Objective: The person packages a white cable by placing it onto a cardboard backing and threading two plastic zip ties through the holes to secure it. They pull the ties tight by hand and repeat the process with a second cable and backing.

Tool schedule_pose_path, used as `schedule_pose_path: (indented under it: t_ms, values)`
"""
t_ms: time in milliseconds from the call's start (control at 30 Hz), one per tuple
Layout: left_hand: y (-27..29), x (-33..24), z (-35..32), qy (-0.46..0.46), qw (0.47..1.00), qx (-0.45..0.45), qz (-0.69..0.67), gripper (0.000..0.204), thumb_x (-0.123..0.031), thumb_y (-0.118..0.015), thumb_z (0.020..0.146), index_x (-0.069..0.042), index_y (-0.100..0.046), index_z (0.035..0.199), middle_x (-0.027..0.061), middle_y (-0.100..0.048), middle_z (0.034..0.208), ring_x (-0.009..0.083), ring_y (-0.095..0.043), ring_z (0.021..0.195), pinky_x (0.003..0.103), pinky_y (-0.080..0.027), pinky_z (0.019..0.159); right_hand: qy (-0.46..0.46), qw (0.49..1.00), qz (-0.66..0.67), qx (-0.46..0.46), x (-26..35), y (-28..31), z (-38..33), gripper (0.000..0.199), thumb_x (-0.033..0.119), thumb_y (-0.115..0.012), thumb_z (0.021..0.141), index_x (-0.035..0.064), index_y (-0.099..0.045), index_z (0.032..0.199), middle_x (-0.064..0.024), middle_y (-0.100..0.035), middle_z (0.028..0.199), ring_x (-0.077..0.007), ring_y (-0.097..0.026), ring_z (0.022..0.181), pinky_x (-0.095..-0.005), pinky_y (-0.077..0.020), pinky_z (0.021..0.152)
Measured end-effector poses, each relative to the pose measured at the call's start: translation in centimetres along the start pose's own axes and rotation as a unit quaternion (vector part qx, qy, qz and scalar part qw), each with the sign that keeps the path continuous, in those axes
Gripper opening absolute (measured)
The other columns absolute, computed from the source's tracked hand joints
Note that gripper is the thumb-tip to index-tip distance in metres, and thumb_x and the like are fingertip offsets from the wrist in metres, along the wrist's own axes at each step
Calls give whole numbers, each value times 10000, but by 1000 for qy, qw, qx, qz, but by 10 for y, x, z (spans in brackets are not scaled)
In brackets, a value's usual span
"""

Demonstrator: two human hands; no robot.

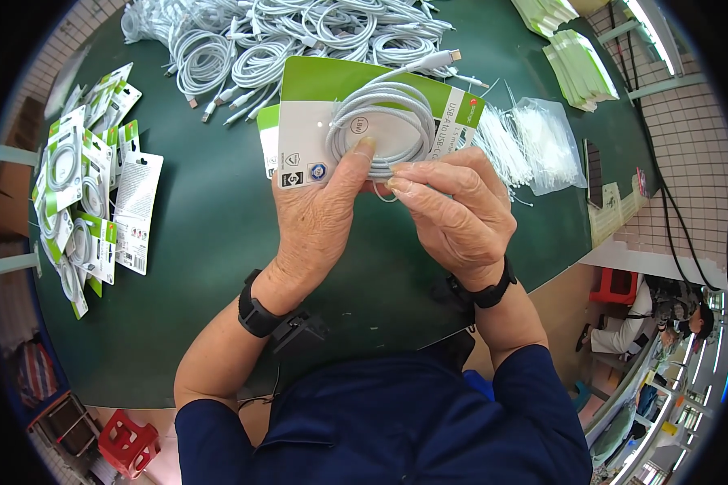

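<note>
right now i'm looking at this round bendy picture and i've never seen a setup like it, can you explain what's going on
No machine here: these are a person's bare hands, seen from the left of two wide fisheye cameras on their head, so edges bend. The left hand holds a green-and-white card with a coiled pale cable against it. The right hand pinches at the coil's lower edge; exactly what it grips is hard to tell. On the dark green table lie a cable pile, carded cables at left, and thin white strips and card stacks at right.
</note>
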State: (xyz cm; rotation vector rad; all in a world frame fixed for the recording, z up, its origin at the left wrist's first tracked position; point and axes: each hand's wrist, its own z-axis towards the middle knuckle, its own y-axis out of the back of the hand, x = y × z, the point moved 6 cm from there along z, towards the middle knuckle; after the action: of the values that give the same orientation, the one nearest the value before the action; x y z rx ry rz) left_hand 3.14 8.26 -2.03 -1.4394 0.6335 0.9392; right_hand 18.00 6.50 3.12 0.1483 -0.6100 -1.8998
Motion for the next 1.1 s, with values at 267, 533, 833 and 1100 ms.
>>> schedule_pose_path:
  t_ms: [267,533,833,1100]
  values:
    - [1,-1,-1,9,1000,0,3,307,-24,-667,937,42,-586,1225,108,-679,1057,145,-681,801,263,-596,605,-44,999,21,5,0,0,2,348,-50,-819,716,104,-735,1017,-57,-737,955,-221,-641,770,-301,-516,648]
    - [1,6,0,14,1000,-2,13,286,-22,-667,937,40,-600,1208,101,-688,1036,132,-676,781,255,-577,627,-57,998,30,1,-6,-1,1,296,-44,-807,748,96,-724,995,-53,-738,912,-213,-625,733,-295,-486,621]
    - [13,-28,-6,-41,992,2,117,181,-35,-667,935,33,-656,1103,64,-701,899,98,-658,739,247,-538,609,-144,986,76,34,-1,-23,19,269,-95,-772,738,50,-712,956,-84,-723,883,-224,-676,718,-312,-524,610]
    - [-23,-30,-60,58,995,54,-66,156,-75,-634,927,43,-643,1028,36,-675,827,75,-615,712,255,-532,613,-114,985,-36,125,70,36,27,213,-130,-676,855,-16,-689,1034,-169,-717,988,-287,-705,896,-359,-560,797]
